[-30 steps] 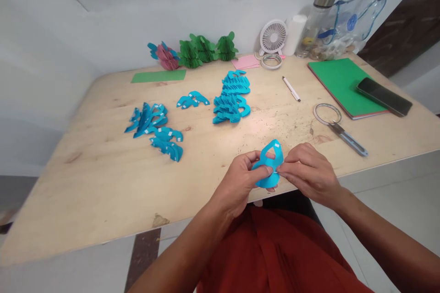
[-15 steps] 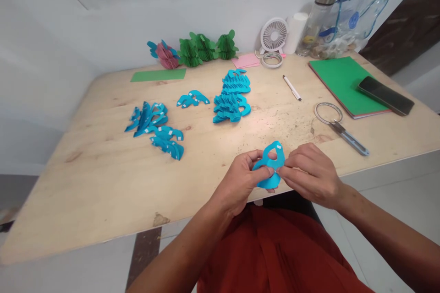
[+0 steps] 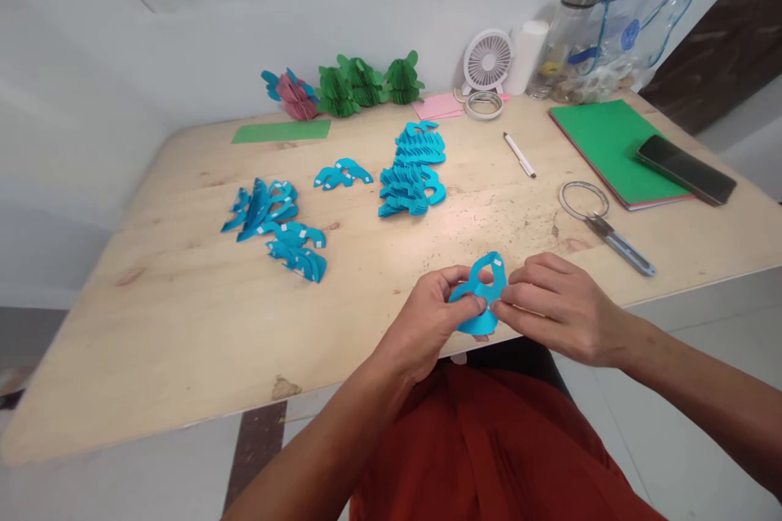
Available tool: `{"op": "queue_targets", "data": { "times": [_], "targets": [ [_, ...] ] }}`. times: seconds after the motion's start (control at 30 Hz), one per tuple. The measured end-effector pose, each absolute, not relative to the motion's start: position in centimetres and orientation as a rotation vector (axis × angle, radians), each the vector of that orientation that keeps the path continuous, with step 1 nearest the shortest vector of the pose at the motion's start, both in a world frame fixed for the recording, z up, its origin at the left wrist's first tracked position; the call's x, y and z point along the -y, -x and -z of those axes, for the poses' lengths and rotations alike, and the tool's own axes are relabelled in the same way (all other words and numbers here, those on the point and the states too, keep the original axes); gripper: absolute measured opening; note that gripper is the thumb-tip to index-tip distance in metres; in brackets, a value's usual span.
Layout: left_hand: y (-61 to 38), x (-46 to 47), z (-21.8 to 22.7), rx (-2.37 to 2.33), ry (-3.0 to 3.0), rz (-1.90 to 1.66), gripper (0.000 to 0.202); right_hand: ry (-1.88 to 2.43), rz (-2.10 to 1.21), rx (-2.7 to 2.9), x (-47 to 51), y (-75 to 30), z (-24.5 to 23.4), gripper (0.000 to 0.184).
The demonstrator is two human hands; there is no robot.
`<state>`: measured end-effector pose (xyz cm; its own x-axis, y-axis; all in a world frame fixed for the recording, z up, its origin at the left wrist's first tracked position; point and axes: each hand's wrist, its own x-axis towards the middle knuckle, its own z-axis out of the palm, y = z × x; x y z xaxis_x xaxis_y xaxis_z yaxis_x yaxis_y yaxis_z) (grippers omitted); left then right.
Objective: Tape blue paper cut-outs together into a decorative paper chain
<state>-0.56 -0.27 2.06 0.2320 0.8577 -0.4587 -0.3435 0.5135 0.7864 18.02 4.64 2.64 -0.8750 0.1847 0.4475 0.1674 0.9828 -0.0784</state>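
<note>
Near the table's front edge, my left hand (image 3: 431, 317) and my right hand (image 3: 553, 305) pinch one blue paper cut-out (image 3: 481, 293) between their fingertips. The cut-out is curved, with a small white tape tab at its top. The left fingers grip its left side; the right thumb and forefinger press on its right side. Further back lies a stack of blue cut-outs (image 3: 412, 171), a small blue piece (image 3: 342, 175), and two joined blue bundles (image 3: 262, 207) (image 3: 299, 252) on the left.
A wooden table (image 3: 183, 326) bears green and pink paper flowers (image 3: 348, 88), a green sheet (image 3: 281, 131), a pen (image 3: 519, 155), tape rolls (image 3: 482, 105) (image 3: 582, 199), a cutter (image 3: 623, 246), a green notebook (image 3: 604, 148) with a phone (image 3: 684, 169), a fan (image 3: 487, 61), a bottle (image 3: 565, 32).
Both hands stay on the blue cut-out at the table's front edge; the fingers shifted slightly as they press it. The view drifted a little.
</note>
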Motion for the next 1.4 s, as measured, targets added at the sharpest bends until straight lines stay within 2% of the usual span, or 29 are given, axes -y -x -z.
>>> {"op": "queue_targets", "data": {
  "times": [0.17,0.43,0.63,0.77,0.9,0.97,1.2,1.3,1.4],
  "targets": [
    [0.6,0.2,-1.8,-1.01,-0.613,-0.898,0.027,0.231,-0.055,2.704,-4.8,-18.0,-2.9,0.014],
    [0.6,0.2,-1.9,-1.012,-0.602,-0.911,0.026,0.179,0.113,2.747,-4.8,-18.0,-3.2,0.014],
    [0.6,0.2,-1.9,-1.022,-0.618,-0.968,0.025,0.325,0.009,2.627,-4.6,-18.5,-2.2,0.017],
    [0.3,0.4,-1.9,-1.109,-0.64,-1.071,0.024,0.693,-0.252,2.304,-3.6,-18.6,-1.4,0.016],
    [-0.2,0.6,-1.6,-1.217,-0.762,-1.14,0.021,1.063,-0.833,2.052,-2.3,-17.6,-1.0,0.012],
    [-0.5,0.8,-1.2,-1.256,-0.881,-1.171,0.023,1.178,-1.016,1.947,-1.8,-16.8,-0.9,0.011],
    [-0.6,1.7,-0.9,-1.355,-1.26,-1.099,0.033,1.308,-1.342,1.536,-1.6,-15.1,-0.1,0.012],
    [0.0,2.1,-1.0,-1.201,-1.132,-1.083,0.047,1.292,-1.46,1.382,-1.7,-15.2,0.4,0.015],
    [0.2,2.2,-0.6,-1.126,-0.871,-1.169,0.044,1.286,-1.52,1.307,-1.7,-15.2,0.9,0.017]
  ]
}}
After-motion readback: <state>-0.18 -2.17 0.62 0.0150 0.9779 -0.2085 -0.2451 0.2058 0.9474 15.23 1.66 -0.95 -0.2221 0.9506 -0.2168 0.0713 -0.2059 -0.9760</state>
